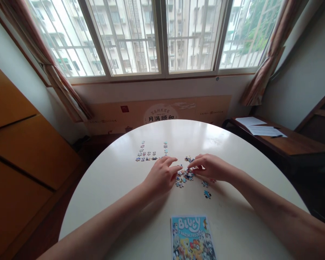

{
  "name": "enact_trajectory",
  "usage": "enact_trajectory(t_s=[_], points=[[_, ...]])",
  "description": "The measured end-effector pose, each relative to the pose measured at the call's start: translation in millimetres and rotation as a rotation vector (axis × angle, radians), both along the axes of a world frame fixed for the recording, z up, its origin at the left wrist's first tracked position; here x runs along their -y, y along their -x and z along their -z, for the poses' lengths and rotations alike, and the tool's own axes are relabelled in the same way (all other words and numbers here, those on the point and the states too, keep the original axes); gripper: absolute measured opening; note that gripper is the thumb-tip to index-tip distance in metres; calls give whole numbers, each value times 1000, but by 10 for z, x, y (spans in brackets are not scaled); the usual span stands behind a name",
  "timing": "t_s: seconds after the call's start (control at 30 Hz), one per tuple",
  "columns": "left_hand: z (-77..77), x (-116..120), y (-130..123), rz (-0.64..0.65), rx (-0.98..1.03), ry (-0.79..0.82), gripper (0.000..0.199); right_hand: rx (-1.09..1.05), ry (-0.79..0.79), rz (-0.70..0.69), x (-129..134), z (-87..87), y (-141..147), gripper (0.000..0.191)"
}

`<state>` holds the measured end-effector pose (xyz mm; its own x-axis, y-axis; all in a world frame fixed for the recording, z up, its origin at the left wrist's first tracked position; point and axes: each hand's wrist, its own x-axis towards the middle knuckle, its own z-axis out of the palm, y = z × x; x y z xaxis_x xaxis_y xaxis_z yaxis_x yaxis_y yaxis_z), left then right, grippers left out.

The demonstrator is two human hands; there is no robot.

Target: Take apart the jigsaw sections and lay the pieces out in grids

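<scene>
A heap of small jigsaw puzzle pieces (pixel 189 174) lies near the middle of the white round table (pixel 103 202). My left hand (pixel 162 172) is at the heap's left edge, its fingers spread apart with nothing visible in them. From the right, my right hand (pixel 209 167) reaches into the heap with fingers bent down; its fingertips are among the pieces, and whether they grip one I cannot tell. Beyond my left hand, separate pieces (pixel 148 158) are laid out in rows forming a partial outline. A few loose pieces (pixel 207 194) lie nearer me, below my right hand.
A picture card marked "Bluey" (pixel 192 238) lies at the table's near side. To the right stands a brown wooden bench (pixel 300 141) with papers (pixel 260 128) and pens on it. Orange-brown cabinets (pixel 21 151) are on the left, and barred windows are ahead.
</scene>
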<state>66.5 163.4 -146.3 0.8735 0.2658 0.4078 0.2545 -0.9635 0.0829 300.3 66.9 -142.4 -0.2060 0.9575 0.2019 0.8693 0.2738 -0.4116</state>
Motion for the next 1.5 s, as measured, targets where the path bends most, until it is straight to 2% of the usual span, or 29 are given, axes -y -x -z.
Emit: enact_trajectory(t_s=[0.33, 0.43, 0.6, 0.73, 0.87, 1.0, 1.17, 1.33, 1.5], points=[[57, -51, 79, 7, 24, 55, 20, -14, 87, 7, 73, -116, -134, 10], [55, -72, 81, 7, 41, 59, 20, -14, 58, 25, 78, -111, -115, 12], [26, -61, 89, 19, 29, 88, 32, 36, -21, -17, 56, -62, 23, 29], [9, -49, 96, 73, -12, 113, 39, 112, 13, -99, 55, -69, 69, 25], [17, -55, 93, 79, -12, 111, 46, 94, 27, -74, 66, -107, 16, 18], [43, -74, 83, -5, 80, 100, 35, 80, -14, -11, 64, -110, 16, 17], [58, -86, 68, -73, 126, 114, 25, 62, -134, 59, 27, -14, 208, 18], [36, -62, 69, -63, 90, 140, 19, 83, -140, 78, -5, 82, 396, 18], [27, -40, 78, -35, 53, 109, 17, 32, -120, 72, -19, 94, 442, 12]])
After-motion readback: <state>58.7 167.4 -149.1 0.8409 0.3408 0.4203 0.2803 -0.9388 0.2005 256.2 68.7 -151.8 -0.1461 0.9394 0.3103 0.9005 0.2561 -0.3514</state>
